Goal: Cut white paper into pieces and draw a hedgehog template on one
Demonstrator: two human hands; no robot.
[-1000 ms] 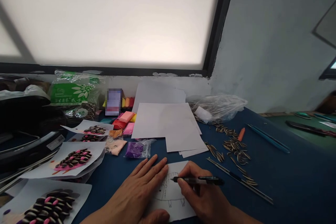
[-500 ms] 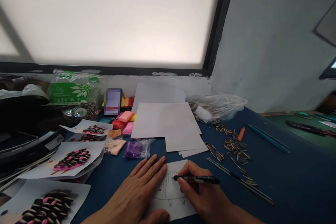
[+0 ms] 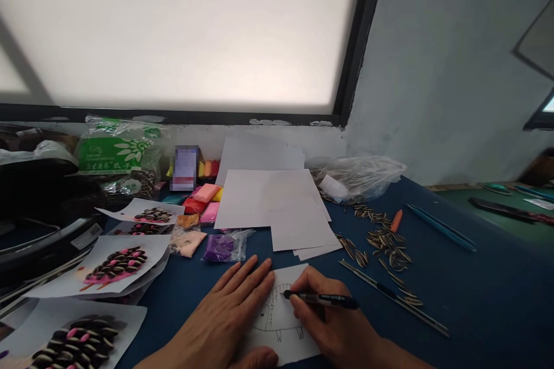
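My right hand point(image 3: 331, 314) grips a black pen point(image 3: 326, 298), its tip against a small white sheet of paper point(image 3: 298, 351). On the sheet is a line drawing of a rounded animal with short legs and rows of small marks inside its body. My left hand point(image 3: 229, 314) lies flat, fingers stretched out, over the left part of the sheet and covers some of the drawing. Just beyond that hand sits a purple clay packet point(image 3: 220, 247). To the right of my right hand lies a thin metal tool point(image 3: 393, 297).
Finished seed pictures point(image 3: 115, 268) lie at the left. White paper sheets point(image 3: 264, 199) and coloured clay packets point(image 3: 203, 199) are farther back, beside a green seed bag point(image 3: 119, 153). Loose sunflower seeds point(image 3: 389, 245), an orange crayon-like stick point(image 3: 396, 221) and blue tweezers point(image 3: 441, 228) are at the right.
The pen and my right hand have shifted very slightly left over the drawing. My left hand stays flat on the paper. The whole view has moved a little.
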